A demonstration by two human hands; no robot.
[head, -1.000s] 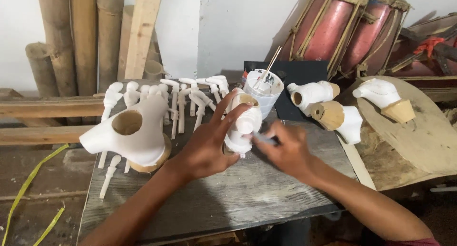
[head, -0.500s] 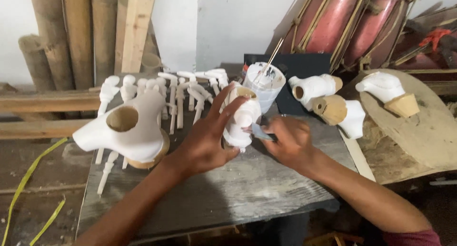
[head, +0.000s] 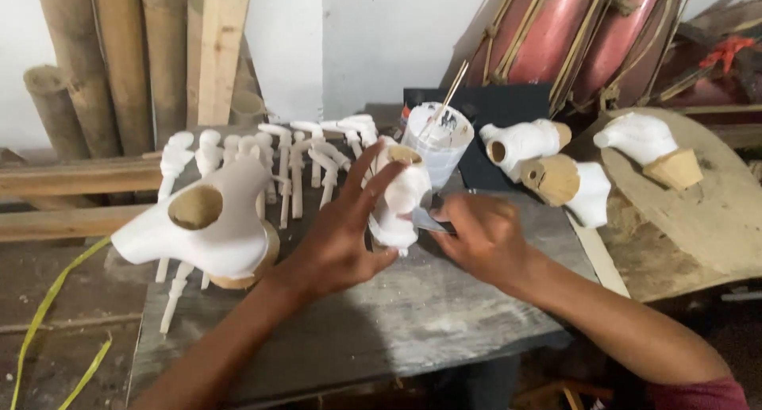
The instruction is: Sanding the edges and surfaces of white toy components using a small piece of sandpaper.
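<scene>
White carved figure [head: 401, 204] sits upright in your left hand [head: 337, 239], thumb and fingers spread loosely round its back and base, just above the grey surface [head: 381, 323]. Your right hand [head: 480, 235] is closed on a small flat blade [head: 429, 219] whose tip touches the figure's side. Behind the figure stands one white cup [head: 435, 140] with a stick in it. Left of it lies one large white body [head: 210, 231]; right of it, three smaller ones. Bare surface lies between the figure and the near edge.
</scene>
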